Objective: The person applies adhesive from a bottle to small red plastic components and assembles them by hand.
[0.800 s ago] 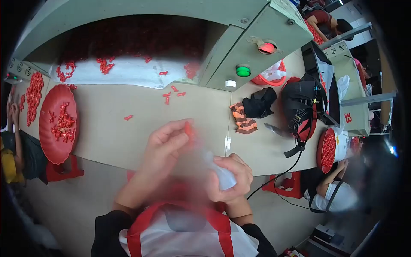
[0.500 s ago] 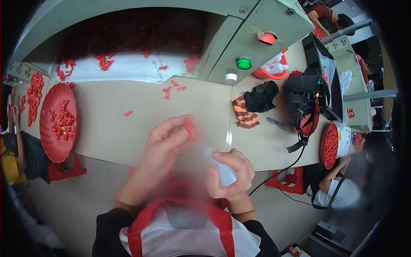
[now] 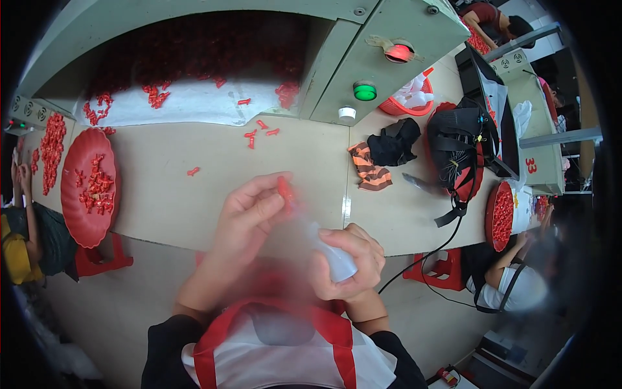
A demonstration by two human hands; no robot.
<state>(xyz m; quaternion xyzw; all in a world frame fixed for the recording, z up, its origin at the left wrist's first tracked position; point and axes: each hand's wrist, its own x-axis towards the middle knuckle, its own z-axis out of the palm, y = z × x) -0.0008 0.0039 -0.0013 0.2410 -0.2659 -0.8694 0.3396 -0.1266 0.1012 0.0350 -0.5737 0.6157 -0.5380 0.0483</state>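
Fingers pinch a small red piece; other hand wraps a pale bottle.

Head view: left hand (image 3: 249, 211) has fingertips (image 3: 275, 194) closed narrow on a small red piece (image 3: 284, 188), held above the near edge of the bench (image 3: 181, 201). Right hand (image 3: 346, 259) is curled around a pale, blurred bottle (image 3: 337, 259), just beside the left, near the red-trimmed apron (image 3: 278, 337). Judged: the piece looks light, small and fairly stiff, likely easy to drop, so a fingertip pinch at its middle suits it; the bottle looks light and smooth, best gripped around its body. A red tray (image 3: 87, 188) of like pieces sits at the bench's left edge; loose pieces (image 3: 259, 133) lie toward the far edge.
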